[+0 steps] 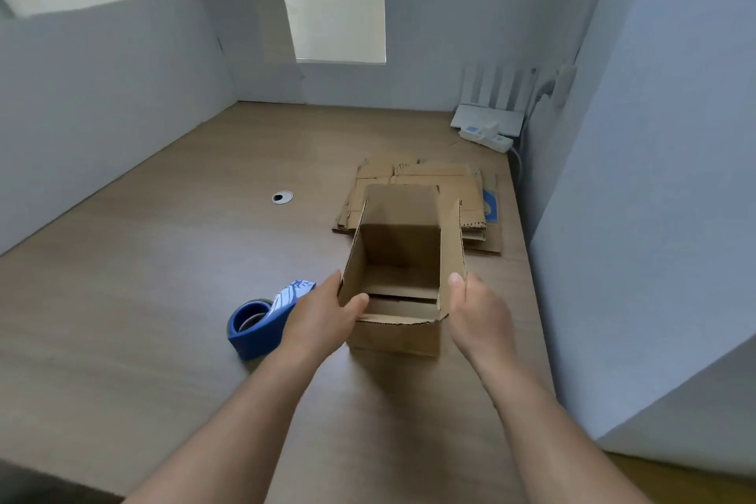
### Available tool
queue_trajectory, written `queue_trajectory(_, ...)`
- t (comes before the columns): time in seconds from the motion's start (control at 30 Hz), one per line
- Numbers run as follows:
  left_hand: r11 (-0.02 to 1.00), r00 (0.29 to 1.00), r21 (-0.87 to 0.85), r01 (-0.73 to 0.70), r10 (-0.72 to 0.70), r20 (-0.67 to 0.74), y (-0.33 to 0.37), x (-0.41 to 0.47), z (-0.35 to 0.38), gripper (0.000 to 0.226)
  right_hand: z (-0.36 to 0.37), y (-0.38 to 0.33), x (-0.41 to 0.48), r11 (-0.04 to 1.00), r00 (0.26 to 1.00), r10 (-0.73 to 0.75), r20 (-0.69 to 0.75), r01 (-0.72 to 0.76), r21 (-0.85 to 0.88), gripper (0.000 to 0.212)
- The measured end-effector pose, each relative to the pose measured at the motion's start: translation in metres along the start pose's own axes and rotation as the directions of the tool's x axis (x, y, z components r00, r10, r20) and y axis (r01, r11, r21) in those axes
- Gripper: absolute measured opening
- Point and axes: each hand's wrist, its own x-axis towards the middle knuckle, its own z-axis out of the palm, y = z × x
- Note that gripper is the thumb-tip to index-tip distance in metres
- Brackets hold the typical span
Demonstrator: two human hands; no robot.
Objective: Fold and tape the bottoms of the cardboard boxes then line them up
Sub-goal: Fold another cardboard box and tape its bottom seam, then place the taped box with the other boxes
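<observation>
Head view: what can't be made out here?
- Underside of the cardboard box: head view, faces the table; tape unseen.
- Right hand fingers: head view, behind the hand's own back; grip unclear.
- Tape dispenser: head view, right end covered by the left hand.
- Flat cardboard stack: head view, near part behind the box; sheet count unreadable.

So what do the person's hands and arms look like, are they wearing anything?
The left hand and right hand are bare: no gloves, rings, watch or bracelet show. No sleeves show either, right down to the picture's bottom edge.
</observation>
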Motion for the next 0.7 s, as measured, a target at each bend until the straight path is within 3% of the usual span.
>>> queue_trajectory(0.1, 0.998, 0.998, -0.025, 0.057, -0.058, -0.021, -0.002, -0.002, -0.001, 0.011, 0.001, -0.001, 0.001, 0.996, 0.999, -0.01, 0.038, 0.014, -0.093, 0.039)
queue_trajectory(0.2, 1.0, 0.989, 0.021, 0.008, -0.005, -0.147, -0.003, -0.002, 0.0, 0.034, 0.001, -0.001, -0.004, 0.992, 0.999, -0.024, 0.022, 0.026, -0.123, 0.04)
queue_trajectory(0.3, 1.0, 0.969, 0.017, -0.011, 0.015, -0.246, -0.002, -0.01, -0.005, 0.038, -0.009, -0.009, -0.012, 0.99, 0.996, -0.081, -0.049, 0.075, -0.119, 0.04)
queue_trajectory(0.47, 0.987, 0.96, -0.159, 0.024, -0.067, -0.271, -0.022, -0.026, -0.039, 0.015, -0.022, -0.053, -0.031, 0.974, 0.972, -0.212, -0.101, 0.202, -0.106, 0.03)
queue_trajectory(0.57, 0.977, 0.951, -0.204, 0.062, -0.12, -0.285, -0.05, -0.041, -0.068, 0.019, -0.009, -0.085, -0.048, 0.954, 0.954, -0.291, -0.073, 0.284, -0.091, 0.033)
queue_trajectory(0.7, 0.983, 0.899, -0.173, 0.066, -0.134, -0.417, -0.094, -0.07, -0.101, 0.017, 0.019, -0.133, -0.075, 0.933, 0.934, -0.357, 0.002, 0.356, -0.055, 0.035)
